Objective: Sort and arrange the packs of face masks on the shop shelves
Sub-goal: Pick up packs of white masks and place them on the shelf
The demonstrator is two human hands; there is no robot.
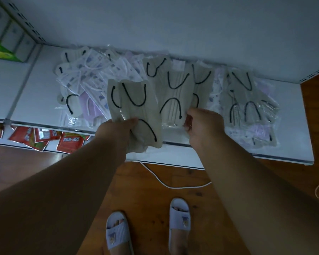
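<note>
Left hand point(118, 130) grips a bundle of beige mask packs point(136, 109) lifted at the shelf's point(293, 126) front edge, long axis running front to back, while the right hand point(203, 122), just beside, pinches the near end of another beige pack point(175, 96) lying mid-shelf.

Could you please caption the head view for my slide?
Left hand and right hand each hold beige mask packs over the shelf.
</note>
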